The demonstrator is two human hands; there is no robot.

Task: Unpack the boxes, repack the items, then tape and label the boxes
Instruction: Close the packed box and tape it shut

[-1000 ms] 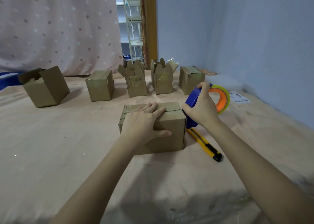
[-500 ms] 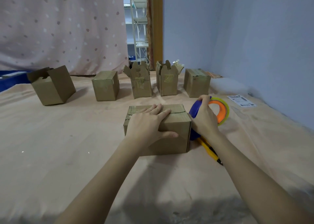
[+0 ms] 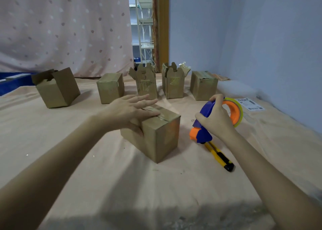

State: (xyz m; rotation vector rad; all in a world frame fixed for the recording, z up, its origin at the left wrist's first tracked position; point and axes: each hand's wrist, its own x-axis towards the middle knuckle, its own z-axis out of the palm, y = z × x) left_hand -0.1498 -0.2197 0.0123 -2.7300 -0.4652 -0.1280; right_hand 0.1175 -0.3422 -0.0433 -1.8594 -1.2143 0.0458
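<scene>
A closed cardboard box (image 3: 157, 135) with tape along its top seam sits in the middle of the cloth, turned corner-on to me. My left hand (image 3: 129, 112) lies over its top left part, fingers straight and spread, thumb down its side. My right hand (image 3: 215, 119) grips a blue and orange tape dispenser (image 3: 202, 133) holding a roll of clear tape (image 3: 237, 111), just right of the box and apart from it.
A yellow utility knife (image 3: 218, 155) lies under the dispenser. Five more cardboard boxes stand in a row behind: an open one (image 3: 56, 88) far left, a closed one (image 3: 110, 87), two open-flapped (image 3: 146, 83) (image 3: 173, 83), another closed (image 3: 203, 85). A label sheet (image 3: 250, 104) lies at right by the wall.
The box has been turned from square-on to corner-on. My left hand's fingers have straightened and lifted. My right hand has pulled the dispenser off the box's right side.
</scene>
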